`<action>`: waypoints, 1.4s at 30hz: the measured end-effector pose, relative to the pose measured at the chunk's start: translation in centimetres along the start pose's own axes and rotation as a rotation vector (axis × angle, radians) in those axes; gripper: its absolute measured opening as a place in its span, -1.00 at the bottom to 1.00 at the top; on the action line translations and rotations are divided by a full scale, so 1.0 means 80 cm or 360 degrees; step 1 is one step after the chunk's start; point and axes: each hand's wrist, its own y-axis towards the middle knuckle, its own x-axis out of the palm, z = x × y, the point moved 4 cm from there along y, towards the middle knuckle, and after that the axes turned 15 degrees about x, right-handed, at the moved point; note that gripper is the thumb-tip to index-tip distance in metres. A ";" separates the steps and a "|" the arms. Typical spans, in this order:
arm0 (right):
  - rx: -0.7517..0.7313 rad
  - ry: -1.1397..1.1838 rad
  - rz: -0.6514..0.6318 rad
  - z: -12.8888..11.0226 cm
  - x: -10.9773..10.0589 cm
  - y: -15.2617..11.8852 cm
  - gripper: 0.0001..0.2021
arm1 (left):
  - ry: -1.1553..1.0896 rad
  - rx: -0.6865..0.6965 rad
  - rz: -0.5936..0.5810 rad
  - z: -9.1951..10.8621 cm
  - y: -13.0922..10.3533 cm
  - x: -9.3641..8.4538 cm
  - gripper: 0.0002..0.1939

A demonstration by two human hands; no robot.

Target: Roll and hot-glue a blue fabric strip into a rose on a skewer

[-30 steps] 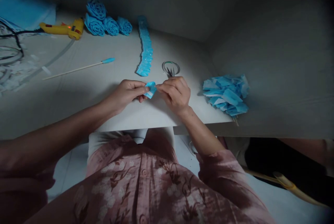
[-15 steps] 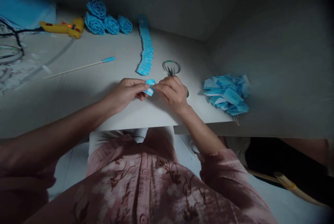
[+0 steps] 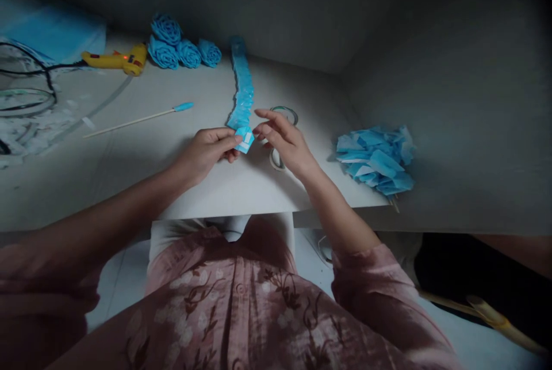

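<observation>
Between the thumb and fingers of my left hand [image 3: 211, 148] is a small folded piece of blue paper [image 3: 245, 141] with a white patch on its face. My right hand [image 3: 284, 140] is just to its right, fingers apart and holding nothing that I can see. Partly hidden under that hand lie scissors [image 3: 276, 160] with ring handles. Just beyond the folded piece, a strip of stacked blue paper pieces [image 3: 242, 88] stretches toward the back. To the left rests a thin stick [image 3: 133, 122] with a blue paper tip.
Several blue paper roses [image 3: 166, 50] sit at the back beside a yellow glue gun [image 3: 116, 61] with its cord. Blue sheets [image 3: 60, 30] and white scraps [image 3: 43, 134] lie at the left. A bunch of blue paper on sticks [image 3: 375, 157] is near the right front edge.
My right hand has come off the folded blue paper and its fingers have spread. The left hand keeps its pinch, and the paper's face now shows more. The view has shifted slightly.
</observation>
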 end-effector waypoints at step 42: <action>0.0107 0.0343 0.0002 0.016 0.019 0.043 -0.31 | 0.0287 0.0164 -0.0181 -0.001 0.036 -0.019 -0.71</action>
